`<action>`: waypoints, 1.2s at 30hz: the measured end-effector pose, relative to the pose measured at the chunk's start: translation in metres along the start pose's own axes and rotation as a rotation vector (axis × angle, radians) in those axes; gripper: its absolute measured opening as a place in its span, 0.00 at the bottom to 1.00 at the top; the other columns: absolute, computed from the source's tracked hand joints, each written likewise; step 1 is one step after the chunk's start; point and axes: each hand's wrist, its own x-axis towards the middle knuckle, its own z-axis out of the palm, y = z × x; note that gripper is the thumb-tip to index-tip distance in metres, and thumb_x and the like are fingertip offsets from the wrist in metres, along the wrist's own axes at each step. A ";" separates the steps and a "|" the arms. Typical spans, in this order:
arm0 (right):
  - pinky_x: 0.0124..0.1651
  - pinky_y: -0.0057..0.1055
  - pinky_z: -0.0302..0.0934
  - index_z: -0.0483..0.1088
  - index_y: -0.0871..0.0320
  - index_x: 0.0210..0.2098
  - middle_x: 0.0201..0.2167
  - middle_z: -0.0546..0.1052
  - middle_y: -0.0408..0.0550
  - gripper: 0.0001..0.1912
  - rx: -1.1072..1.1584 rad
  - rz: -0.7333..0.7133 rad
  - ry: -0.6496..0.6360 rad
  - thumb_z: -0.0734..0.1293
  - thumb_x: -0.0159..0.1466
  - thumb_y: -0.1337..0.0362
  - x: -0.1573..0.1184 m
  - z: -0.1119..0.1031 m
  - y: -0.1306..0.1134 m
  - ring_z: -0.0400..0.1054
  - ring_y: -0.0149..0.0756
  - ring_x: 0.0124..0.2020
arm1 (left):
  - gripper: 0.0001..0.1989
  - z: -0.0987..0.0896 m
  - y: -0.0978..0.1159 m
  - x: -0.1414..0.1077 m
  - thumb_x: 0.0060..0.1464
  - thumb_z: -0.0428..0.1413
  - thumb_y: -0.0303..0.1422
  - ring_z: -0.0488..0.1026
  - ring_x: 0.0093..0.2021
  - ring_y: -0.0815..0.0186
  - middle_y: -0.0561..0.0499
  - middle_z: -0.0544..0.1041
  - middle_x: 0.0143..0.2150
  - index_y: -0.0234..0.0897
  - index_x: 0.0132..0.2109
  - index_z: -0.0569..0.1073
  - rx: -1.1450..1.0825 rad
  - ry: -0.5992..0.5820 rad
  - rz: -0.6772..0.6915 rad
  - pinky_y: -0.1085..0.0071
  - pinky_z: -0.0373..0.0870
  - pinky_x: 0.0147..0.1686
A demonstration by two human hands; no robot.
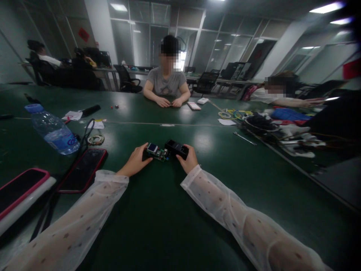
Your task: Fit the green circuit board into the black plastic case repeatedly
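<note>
From the head view: gripping one end of the circuit board (159,153) between thumb and fingers of the left hand (137,161), over the green table (158,218). Pinching the black case (177,148) in the right hand (190,160), just right of the circuit board. Left of the circuit board, lying near a bottle (56,131): a red-edged phone (84,170).

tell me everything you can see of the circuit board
The circuit board is small and green, with a dark, pale-framed screen on its left part and small components towards its right end. It faces up, slightly slanted, over the green table. The left hand grips its left end; whether it touches the black case beside it is unclear.
</note>
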 end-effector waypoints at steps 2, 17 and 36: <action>0.55 0.52 0.58 0.58 0.59 0.53 0.48 0.66 0.57 0.29 -0.026 -0.010 -0.002 0.68 0.54 0.63 0.000 0.000 -0.002 0.63 0.50 0.51 | 0.36 0.000 0.000 0.000 0.54 0.57 0.40 0.62 0.59 0.52 0.38 0.65 0.59 0.39 0.65 0.52 0.003 0.002 0.001 0.50 0.62 0.55; 0.51 0.52 0.61 0.62 0.59 0.49 0.45 0.68 0.56 0.25 -0.054 0.005 -0.026 0.70 0.53 0.65 0.002 0.000 -0.006 0.64 0.50 0.49 | 0.35 0.000 0.002 0.000 0.54 0.57 0.40 0.64 0.57 0.53 0.39 0.66 0.56 0.38 0.65 0.52 0.014 0.013 0.001 0.52 0.62 0.55; 0.52 0.51 0.61 0.60 0.58 0.51 0.45 0.68 0.56 0.25 0.068 0.007 0.017 0.68 0.56 0.59 0.002 -0.003 -0.012 0.65 0.49 0.48 | 0.35 0.000 -0.001 0.000 0.54 0.57 0.40 0.64 0.57 0.53 0.40 0.66 0.56 0.40 0.65 0.53 -0.004 0.018 0.012 0.51 0.63 0.54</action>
